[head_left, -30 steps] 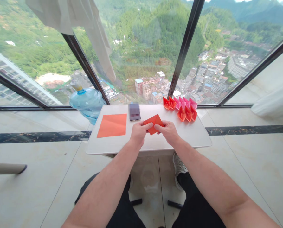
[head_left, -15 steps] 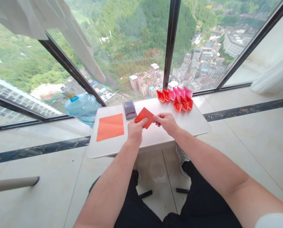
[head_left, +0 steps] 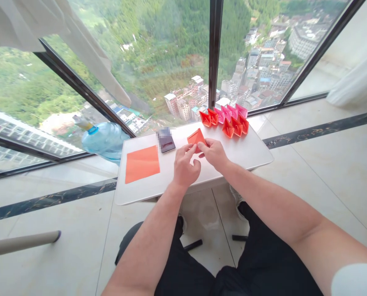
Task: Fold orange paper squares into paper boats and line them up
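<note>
A small folded piece of orange-red paper (head_left: 197,136) is held up over the near middle of the white table. My right hand (head_left: 215,155) pinches its lower right edge, thumb in front. From the lower left, my left hand (head_left: 186,166) has its fingers on the paper's lower left part, while its thumb stands away from the sheet. Part of the paper's lower edge is hidden by the fingertips. A flat orange sheet (head_left: 142,164) lies to the left of my hands. Several folded red and orange paper pieces (head_left: 235,126) and pink ones (head_left: 229,112) stand in rows at the back right.
A phone (head_left: 166,142) lies on the white table (head_left: 171,176) beyond the orange sheet. A large blue water bottle (head_left: 105,139) lies by the window, left of the table. Dark window frames (head_left: 214,53) rise behind. My legs (head_left: 183,263) are below the near edge.
The folded paper has moved slightly right and turned. My left thumb has come off its front, and the left fingers now touch its lower part. My right hand has closed in along the edge.
</note>
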Tool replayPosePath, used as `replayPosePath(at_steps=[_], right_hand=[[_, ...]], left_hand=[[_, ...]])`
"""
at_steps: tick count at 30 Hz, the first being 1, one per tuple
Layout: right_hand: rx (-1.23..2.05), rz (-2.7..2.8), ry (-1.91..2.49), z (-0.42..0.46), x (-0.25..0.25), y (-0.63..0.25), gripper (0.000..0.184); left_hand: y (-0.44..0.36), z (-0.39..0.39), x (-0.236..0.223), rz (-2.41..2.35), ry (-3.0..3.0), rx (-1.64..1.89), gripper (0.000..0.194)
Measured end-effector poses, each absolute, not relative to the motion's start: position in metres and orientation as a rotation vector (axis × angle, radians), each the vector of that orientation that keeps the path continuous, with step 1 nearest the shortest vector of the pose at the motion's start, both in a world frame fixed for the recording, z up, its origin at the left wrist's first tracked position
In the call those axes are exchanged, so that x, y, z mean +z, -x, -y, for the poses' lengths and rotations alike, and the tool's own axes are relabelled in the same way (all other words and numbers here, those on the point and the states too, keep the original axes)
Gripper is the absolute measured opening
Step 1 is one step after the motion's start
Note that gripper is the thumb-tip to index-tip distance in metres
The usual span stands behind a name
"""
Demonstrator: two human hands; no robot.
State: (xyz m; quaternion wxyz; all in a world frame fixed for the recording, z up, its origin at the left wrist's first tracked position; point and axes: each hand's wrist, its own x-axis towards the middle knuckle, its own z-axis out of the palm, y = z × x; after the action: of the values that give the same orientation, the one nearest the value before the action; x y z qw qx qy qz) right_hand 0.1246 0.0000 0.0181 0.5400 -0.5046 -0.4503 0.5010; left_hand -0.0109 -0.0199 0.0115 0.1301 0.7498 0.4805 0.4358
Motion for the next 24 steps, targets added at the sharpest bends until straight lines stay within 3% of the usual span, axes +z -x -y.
replayPosePath(at_steps=[4, 8, 12, 24], right_hand=[[1.256, 1.129, 1.205, -0.004, 0.024, -0.140, 0.015], [1.382, 1.238, 1.171, 0.000, 0.031, -0.146, 0.013], [1.398, 1.310, 1.176, -0.001, 0.030, -0.150, 0.012], [1.319, 1.433, 1.218, 0.002, 0.032, -0.153, 0.011]], left_hand=[[0.017, 0.009, 0.017, -1.543, -1.641, 1.407, 0.045], [0.027, -0.003, 0.024, -1.336, -1.184, 1.182, 0.033], [0.032, -0.002, 0.028, -1.256, -1.138, 1.156, 0.022], [0.035, 0.007, 0.035, -1.221, -1.395, 1.063, 0.016]])
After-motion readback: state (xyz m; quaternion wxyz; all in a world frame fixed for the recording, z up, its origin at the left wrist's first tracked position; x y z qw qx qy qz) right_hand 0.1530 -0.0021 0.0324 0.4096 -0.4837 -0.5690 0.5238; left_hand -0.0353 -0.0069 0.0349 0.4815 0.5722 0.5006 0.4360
